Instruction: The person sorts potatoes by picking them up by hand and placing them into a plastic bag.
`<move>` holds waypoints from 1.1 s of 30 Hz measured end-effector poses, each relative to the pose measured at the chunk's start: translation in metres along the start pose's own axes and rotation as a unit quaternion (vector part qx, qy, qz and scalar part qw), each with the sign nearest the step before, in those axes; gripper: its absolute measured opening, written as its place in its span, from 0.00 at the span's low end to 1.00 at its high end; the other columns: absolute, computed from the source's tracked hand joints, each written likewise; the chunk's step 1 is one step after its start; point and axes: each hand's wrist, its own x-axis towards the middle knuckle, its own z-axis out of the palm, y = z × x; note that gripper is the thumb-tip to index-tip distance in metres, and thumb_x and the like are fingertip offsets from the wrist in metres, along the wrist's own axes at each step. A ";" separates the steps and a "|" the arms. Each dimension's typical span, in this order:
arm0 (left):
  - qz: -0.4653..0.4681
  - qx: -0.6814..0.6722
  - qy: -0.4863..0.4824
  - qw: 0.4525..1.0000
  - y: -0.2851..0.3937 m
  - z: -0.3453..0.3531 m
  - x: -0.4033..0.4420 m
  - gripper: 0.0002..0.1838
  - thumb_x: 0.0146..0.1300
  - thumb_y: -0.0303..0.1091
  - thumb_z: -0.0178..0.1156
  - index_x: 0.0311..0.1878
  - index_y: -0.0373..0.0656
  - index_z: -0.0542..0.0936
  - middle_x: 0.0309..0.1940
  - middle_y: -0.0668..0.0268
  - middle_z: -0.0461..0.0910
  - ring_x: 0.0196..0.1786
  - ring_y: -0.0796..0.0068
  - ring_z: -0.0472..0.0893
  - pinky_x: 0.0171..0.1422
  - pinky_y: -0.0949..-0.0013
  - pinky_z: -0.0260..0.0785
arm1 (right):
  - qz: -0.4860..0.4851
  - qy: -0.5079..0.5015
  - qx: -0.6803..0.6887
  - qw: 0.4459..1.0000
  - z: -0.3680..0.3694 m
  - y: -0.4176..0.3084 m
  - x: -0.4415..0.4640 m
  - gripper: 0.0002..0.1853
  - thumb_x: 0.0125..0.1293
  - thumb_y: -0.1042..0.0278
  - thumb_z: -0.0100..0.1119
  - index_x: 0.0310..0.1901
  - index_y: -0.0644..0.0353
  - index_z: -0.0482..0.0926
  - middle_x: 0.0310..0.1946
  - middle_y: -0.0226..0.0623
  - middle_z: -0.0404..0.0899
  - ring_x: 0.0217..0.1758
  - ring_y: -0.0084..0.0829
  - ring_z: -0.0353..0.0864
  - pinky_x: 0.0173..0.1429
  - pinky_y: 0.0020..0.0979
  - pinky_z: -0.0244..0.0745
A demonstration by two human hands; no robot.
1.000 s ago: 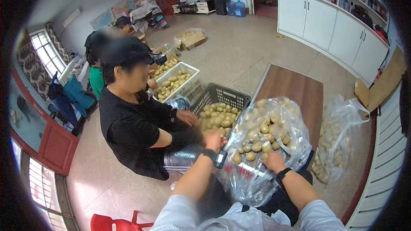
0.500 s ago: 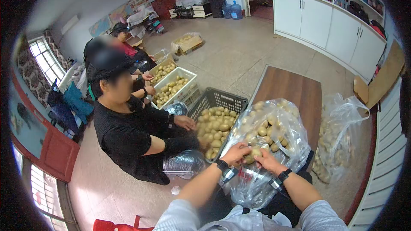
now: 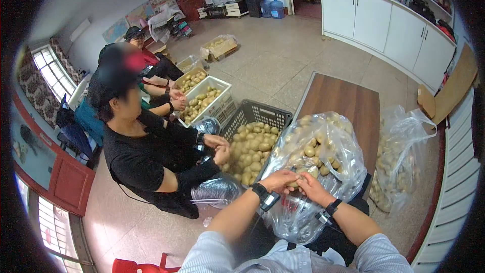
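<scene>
My left hand (image 3: 281, 181) and my right hand (image 3: 312, 189) meet over the front of a clear plastic bag (image 3: 298, 222). Between their closed fingers is one potato (image 3: 293, 184), mostly covered by the fingers. Just beyond them, loose potatoes (image 3: 316, 149) show through the bag's open mouth. This bag rests at the near end of a brown wooden table (image 3: 343, 96), its front part hanging over my lap. To the left of my hands stands a dark grey plastic crate (image 3: 242, 114) holding many potatoes.
A person in black (image 3: 146, 156) sits left of the crate, hands together above it. Other people sit beyond, beside a white crate (image 3: 227, 98) of potatoes. Another clear potato bag (image 3: 404, 146) stands on the floor right of the table. A red stool (image 3: 136, 267) is at bottom left.
My hands have turned the potato slightly and stay close together over the bag. The person in black has raised a hand from the crate and brought both hands together.
</scene>
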 end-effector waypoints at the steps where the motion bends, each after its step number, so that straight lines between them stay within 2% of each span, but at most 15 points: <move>1: 0.002 0.002 0.000 1.000 0.000 -0.002 0.001 0.16 0.67 0.47 0.58 0.50 0.47 0.74 0.36 0.69 0.79 0.32 0.79 0.79 0.27 0.76 0.70 | -0.014 0.024 -0.023 0.999 -0.001 0.005 0.002 0.14 0.73 0.62 0.48 0.55 0.59 0.68 0.31 0.27 0.73 0.31 0.17 0.71 0.35 0.22 0.70; 2: 0.009 -0.033 0.015 0.999 0.000 -0.005 0.001 0.16 0.67 0.46 0.58 0.49 0.46 0.74 0.35 0.69 0.79 0.31 0.79 0.79 0.26 0.76 0.69 | -0.017 0.025 -0.023 0.999 -0.003 0.010 0.004 0.14 0.73 0.62 0.48 0.55 0.59 0.68 0.31 0.27 0.73 0.31 0.17 0.71 0.35 0.22 0.70; 4: 0.015 -0.065 0.031 0.997 -0.002 -0.014 0.003 0.15 0.67 0.46 0.58 0.48 0.46 0.74 0.34 0.69 0.78 0.31 0.78 0.78 0.25 0.76 0.68 | -0.057 0.136 -0.134 0.980 -0.006 0.021 0.006 0.17 0.68 0.62 0.54 0.54 0.63 0.70 0.32 0.42 0.79 0.36 0.36 0.80 0.40 0.36 0.74; 5: 0.048 -0.091 0.059 0.993 -0.004 -0.022 0.006 0.14 0.67 0.45 0.58 0.48 0.46 0.74 0.33 0.69 0.77 0.30 0.78 0.77 0.25 0.76 0.67 | -0.057 0.137 -0.133 0.980 -0.010 0.027 0.007 0.17 0.68 0.62 0.54 0.54 0.63 0.70 0.32 0.42 0.79 0.36 0.36 0.80 0.40 0.36 0.74; 7: 0.093 -0.190 0.121 0.970 -0.005 -0.028 0.009 0.14 0.64 0.41 0.63 0.46 0.43 0.76 0.35 0.70 0.77 0.30 0.76 0.76 0.26 0.76 0.67 | -0.031 0.201 -0.265 0.943 -0.019 0.035 0.008 0.18 0.64 0.59 0.57 0.48 0.65 0.74 0.35 0.48 0.81 0.39 0.49 0.80 0.45 0.44 0.74; 10: 0.188 -0.120 0.122 0.967 -0.018 -0.061 0.020 0.12 0.68 0.39 0.57 0.49 0.45 0.73 0.36 0.72 0.76 0.34 0.74 0.77 0.29 0.73 0.68 | 0.069 0.228 -0.371 0.897 -0.031 0.028 0.009 0.21 0.61 0.54 0.58 0.44 0.66 0.76 0.39 0.52 0.80 0.46 0.52 0.78 0.51 0.47 0.72; 11: 0.133 -0.267 0.165 0.940 -0.014 -0.063 0.015 0.14 0.64 0.40 0.61 0.46 0.42 0.75 0.36 0.65 0.79 0.38 0.62 0.80 0.36 0.64 0.72 | 0.068 0.230 -0.371 0.897 -0.032 0.025 0.008 0.21 0.61 0.54 0.58 0.44 0.66 0.76 0.39 0.52 0.80 0.46 0.52 0.78 0.51 0.47 0.72; 12: 0.132 -0.265 0.164 0.941 -0.017 -0.072 0.014 0.14 0.64 0.40 0.61 0.46 0.42 0.75 0.36 0.65 0.79 0.38 0.62 0.80 0.36 0.64 0.72 | 0.077 0.262 -0.395 0.877 -0.032 0.024 0.008 0.18 0.58 0.58 0.59 0.44 0.64 0.77 0.41 0.50 0.78 0.48 0.51 0.77 0.55 0.46 0.71; 13: 0.239 -0.045 0.216 0.946 -0.030 -0.090 0.021 0.12 0.65 0.39 0.59 0.47 0.45 0.75 0.40 0.66 0.76 0.36 0.65 0.78 0.33 0.68 0.70 | 0.087 0.294 -0.418 0.855 -0.033 0.021 0.006 0.16 0.55 0.62 0.60 0.43 0.62 0.78 0.44 0.49 0.77 0.50 0.50 0.75 0.58 0.45 0.69; 16: 0.232 -0.089 0.271 0.930 -0.040 -0.109 0.031 0.10 0.67 0.37 0.57 0.49 0.46 0.74 0.44 0.65 0.74 0.35 0.66 0.76 0.33 0.69 0.71 | 0.189 0.292 -0.402 0.847 -0.027 -0.014 0.001 0.19 0.52 0.63 0.60 0.45 0.63 0.76 0.51 0.51 0.72 0.58 0.52 0.69 0.63 0.47 0.64; 17: 0.286 0.072 0.307 0.905 -0.044 -0.119 0.027 0.11 0.66 0.36 0.57 0.49 0.45 0.73 0.44 0.64 0.74 0.36 0.65 0.76 0.34 0.67 0.72 | 0.188 0.293 -0.402 0.847 -0.029 -0.012 0.001 0.19 0.52 0.63 0.60 0.45 0.63 0.76 0.51 0.51 0.72 0.58 0.52 0.69 0.63 0.47 0.64; 18: 0.263 0.328 0.330 0.845 -0.051 -0.128 0.022 0.11 0.66 0.34 0.55 0.49 0.43 0.72 0.44 0.63 0.73 0.37 0.63 0.76 0.37 0.63 0.74 | 0.171 0.305 -0.410 0.843 -0.032 -0.006 0.002 0.20 0.52 0.63 0.60 0.46 0.64 0.75 0.53 0.52 0.70 0.60 0.53 0.67 0.65 0.48 0.62; 19: 0.243 0.551 0.361 0.712 -0.037 -0.118 0.000 0.11 0.66 0.33 0.54 0.49 0.41 0.71 0.44 0.62 0.72 0.39 0.61 0.76 0.40 0.59 0.75 | 0.153 0.315 -0.417 0.839 -0.034 0.000 0.003 0.22 0.53 0.63 0.60 0.48 0.64 0.73 0.55 0.53 0.68 0.62 0.55 0.64 0.66 0.49 0.60; 25: 0.150 0.470 0.415 0.764 -0.038 -0.131 -0.015 0.14 0.60 0.43 0.59 0.38 0.41 0.74 0.37 0.56 0.76 0.37 0.55 0.78 0.39 0.56 0.74 | 0.098 0.394 -0.463 0.788 -0.047 0.021 0.015 0.28 0.54 0.62 0.60 0.53 0.69 0.68 0.54 0.57 0.68 0.62 0.56 0.63 0.66 0.49 0.60; 33: 0.131 0.547 0.461 0.686 -0.048 -0.149 -0.017 0.22 0.53 0.54 0.65 0.26 0.42 0.77 0.29 0.51 0.81 0.35 0.50 0.81 0.38 0.53 0.73 | 0.111 0.366 -0.436 0.815 -0.077 0.007 0.024 0.19 0.55 0.60 0.55 0.38 0.71 0.80 0.42 0.60 0.78 0.50 0.55 0.75 0.61 0.49 0.66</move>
